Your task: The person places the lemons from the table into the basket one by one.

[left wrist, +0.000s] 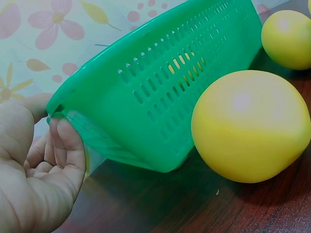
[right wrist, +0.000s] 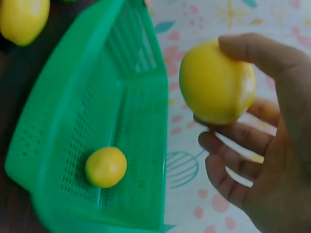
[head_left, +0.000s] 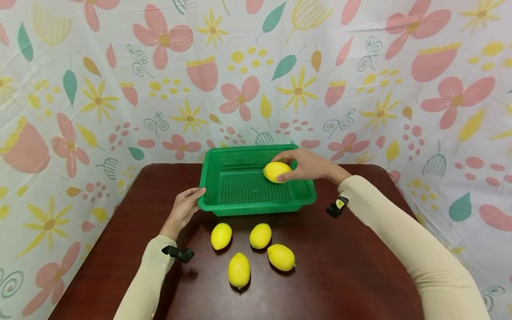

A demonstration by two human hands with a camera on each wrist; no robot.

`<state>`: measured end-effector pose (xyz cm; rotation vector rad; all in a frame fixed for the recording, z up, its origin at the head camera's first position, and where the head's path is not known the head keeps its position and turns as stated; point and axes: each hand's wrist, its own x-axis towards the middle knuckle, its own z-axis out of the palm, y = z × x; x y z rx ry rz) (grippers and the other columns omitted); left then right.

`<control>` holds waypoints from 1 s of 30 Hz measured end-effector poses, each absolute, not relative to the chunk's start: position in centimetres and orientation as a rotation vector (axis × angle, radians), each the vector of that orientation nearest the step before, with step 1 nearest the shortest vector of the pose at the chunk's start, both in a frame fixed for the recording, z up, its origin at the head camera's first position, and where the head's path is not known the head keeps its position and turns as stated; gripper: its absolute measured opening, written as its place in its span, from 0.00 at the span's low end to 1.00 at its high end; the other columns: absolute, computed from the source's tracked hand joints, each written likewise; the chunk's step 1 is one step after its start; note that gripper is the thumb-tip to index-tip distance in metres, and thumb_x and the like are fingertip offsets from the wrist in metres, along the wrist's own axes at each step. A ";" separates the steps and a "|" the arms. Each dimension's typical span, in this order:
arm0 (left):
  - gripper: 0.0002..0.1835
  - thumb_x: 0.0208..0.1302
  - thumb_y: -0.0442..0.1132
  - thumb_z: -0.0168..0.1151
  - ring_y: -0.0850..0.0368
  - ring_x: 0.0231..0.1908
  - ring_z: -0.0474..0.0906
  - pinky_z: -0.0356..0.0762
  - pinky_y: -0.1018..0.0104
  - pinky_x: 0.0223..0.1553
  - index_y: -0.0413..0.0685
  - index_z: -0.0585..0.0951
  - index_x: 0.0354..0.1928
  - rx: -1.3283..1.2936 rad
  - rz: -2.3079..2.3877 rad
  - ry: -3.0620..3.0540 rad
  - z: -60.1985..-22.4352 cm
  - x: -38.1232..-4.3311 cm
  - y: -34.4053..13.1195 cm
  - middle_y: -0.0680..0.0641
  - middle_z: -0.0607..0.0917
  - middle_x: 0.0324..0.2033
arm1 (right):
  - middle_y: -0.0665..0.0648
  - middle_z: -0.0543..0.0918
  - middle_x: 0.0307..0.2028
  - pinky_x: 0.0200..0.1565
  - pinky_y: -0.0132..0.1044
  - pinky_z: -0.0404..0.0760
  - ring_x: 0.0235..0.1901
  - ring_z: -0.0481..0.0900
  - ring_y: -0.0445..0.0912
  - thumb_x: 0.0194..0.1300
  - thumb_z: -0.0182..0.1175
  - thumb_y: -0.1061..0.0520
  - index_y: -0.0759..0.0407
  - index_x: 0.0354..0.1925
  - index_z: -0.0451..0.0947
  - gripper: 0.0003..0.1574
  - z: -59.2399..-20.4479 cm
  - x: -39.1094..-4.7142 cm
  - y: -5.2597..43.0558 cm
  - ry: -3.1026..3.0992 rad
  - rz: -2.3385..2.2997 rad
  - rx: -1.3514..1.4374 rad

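My left hand [head_left: 185,210] pinches the left front corner of a green plastic basket [head_left: 256,208], thumb over the rim and fingers curled beneath it. Above the basket's right half, my right hand [head_left: 309,165] holds a yellow lemon [head_left: 275,172] between thumb and fingers. In the right wrist view that held lemon [right wrist: 216,82] shows clear of the basket, while another lemon [right wrist: 106,167] lies on the basket's floor. From the head camera, the one inside is hidden behind the right hand and its lemon.
In front of the basket, several loose lemons [head_left: 239,270] lie on the dark reddish-brown table [head_left: 340,275]. The nearest one [left wrist: 250,126] is beside the basket's slotted wall in the left wrist view. A flower-printed cloth [head_left: 256,58] hangs behind the table and along its sides.
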<state>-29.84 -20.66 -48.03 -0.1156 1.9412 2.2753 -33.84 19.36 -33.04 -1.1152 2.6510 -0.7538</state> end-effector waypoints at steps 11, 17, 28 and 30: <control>0.25 0.73 0.47 0.65 0.62 0.35 0.82 0.81 0.71 0.40 0.33 0.75 0.59 -0.093 2.283 1.929 -48.1 -29.7 -20.5 0.53 0.84 0.36 | 0.51 0.87 0.50 0.53 0.51 0.81 0.52 0.83 0.50 0.63 0.72 0.41 0.51 0.66 0.77 0.37 -34.3 -39.4 16.6 2.628 -0.642 -0.997; 0.27 0.75 0.44 0.62 0.61 0.35 0.83 0.82 0.70 0.40 0.29 0.71 0.64 -0.089 2.273 1.909 -47.4 -29.7 -20.5 0.51 0.84 0.38 | 0.57 0.85 0.56 0.55 0.50 0.81 0.55 0.83 0.52 0.62 0.74 0.43 0.52 0.68 0.75 0.39 -35.3 -42.0 14.7 2.595 -0.681 -0.886; 0.30 0.74 0.46 0.64 0.61 0.36 0.83 0.82 0.70 0.41 0.30 0.71 0.65 -0.105 2.286 1.893 -47.9 -29.9 -20.7 0.50 0.85 0.40 | 0.63 0.84 0.57 0.55 0.49 0.81 0.55 0.82 0.55 0.61 0.76 0.48 0.56 0.67 0.76 0.39 -39.2 -44.9 12.6 2.642 -0.728 -0.834; 0.30 0.73 0.47 0.65 0.61 0.36 0.83 0.82 0.70 0.41 0.30 0.72 0.65 -0.100 2.286 1.904 -48.1 -29.9 -20.7 0.50 0.85 0.40 | 0.62 0.84 0.57 0.54 0.49 0.82 0.55 0.82 0.55 0.61 0.76 0.47 0.55 0.67 0.76 0.40 -39.9 -45.1 12.4 2.658 -0.719 -0.809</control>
